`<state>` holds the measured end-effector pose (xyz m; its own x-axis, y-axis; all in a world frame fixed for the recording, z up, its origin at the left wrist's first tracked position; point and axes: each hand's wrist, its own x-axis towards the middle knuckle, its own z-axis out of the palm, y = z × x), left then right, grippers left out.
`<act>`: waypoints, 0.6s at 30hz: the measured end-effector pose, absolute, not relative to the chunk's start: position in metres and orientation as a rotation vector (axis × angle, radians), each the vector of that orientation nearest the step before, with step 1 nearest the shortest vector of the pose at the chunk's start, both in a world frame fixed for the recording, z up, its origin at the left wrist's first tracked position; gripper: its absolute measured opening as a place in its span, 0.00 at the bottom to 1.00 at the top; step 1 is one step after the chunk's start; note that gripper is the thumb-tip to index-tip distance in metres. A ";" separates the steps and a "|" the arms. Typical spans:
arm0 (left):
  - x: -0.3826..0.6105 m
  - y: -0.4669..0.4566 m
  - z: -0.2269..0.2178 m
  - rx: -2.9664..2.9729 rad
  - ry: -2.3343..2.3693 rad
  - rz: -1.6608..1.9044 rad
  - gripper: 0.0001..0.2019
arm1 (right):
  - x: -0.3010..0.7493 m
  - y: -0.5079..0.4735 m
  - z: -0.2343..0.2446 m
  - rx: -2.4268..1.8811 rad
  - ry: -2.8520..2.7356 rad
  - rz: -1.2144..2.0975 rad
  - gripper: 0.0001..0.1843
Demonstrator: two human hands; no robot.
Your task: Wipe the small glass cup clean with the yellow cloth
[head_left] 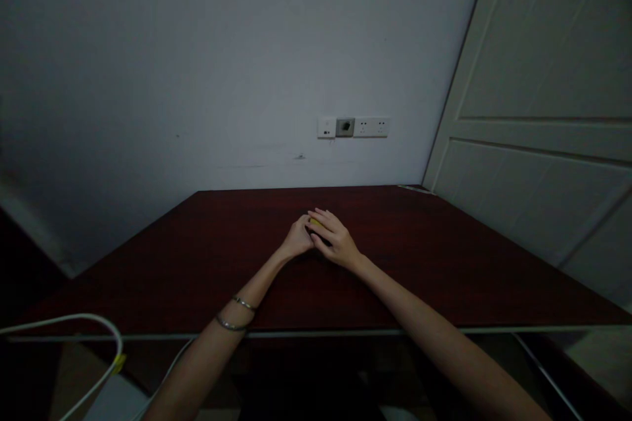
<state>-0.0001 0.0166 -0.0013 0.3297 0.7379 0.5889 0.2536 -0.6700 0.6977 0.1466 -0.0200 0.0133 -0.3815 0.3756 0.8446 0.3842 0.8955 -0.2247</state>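
Both my hands meet at the middle of a dark red-brown table (444, 263). My left hand (297, 238) is curled, its fingers closed against a small yellow object (315, 222). My right hand (334, 237) lies over the same object from the right, fingers bent around it. Only a sliver of yellow shows between the hands; I cannot make out what the object is. Two thin bracelets (237, 313) sit on my left forearm.
A grey wall stands behind the table with a strip of sockets (353, 127). A white panelled door (543, 112) runs along the right side. A white cable (99, 335) with a yellow tag loops below the table's front edge at the left.
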 end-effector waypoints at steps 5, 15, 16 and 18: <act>0.000 0.008 0.005 2.063 0.940 1.215 0.30 | 0.149 -0.011 0.017 -0.602 -1.786 0.218 0.16; 0.007 -0.005 0.015 1.822 0.864 1.087 0.27 | 0.150 0.004 0.012 -0.750 -1.372 0.745 0.20; 0.008 -0.004 0.016 1.762 0.856 1.096 0.26 | 0.149 0.000 0.013 -0.733 -1.387 0.677 0.19; 0.009 -0.004 0.018 1.652 0.850 1.127 0.24 | 0.147 -0.009 0.016 -0.693 -1.453 0.534 0.18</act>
<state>0.0091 -0.0039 0.0179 0.3387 0.8933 0.2953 0.0384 -0.3268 0.9443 0.1467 -0.0086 0.0163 0.0630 0.7058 0.7056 0.0814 0.7010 -0.7085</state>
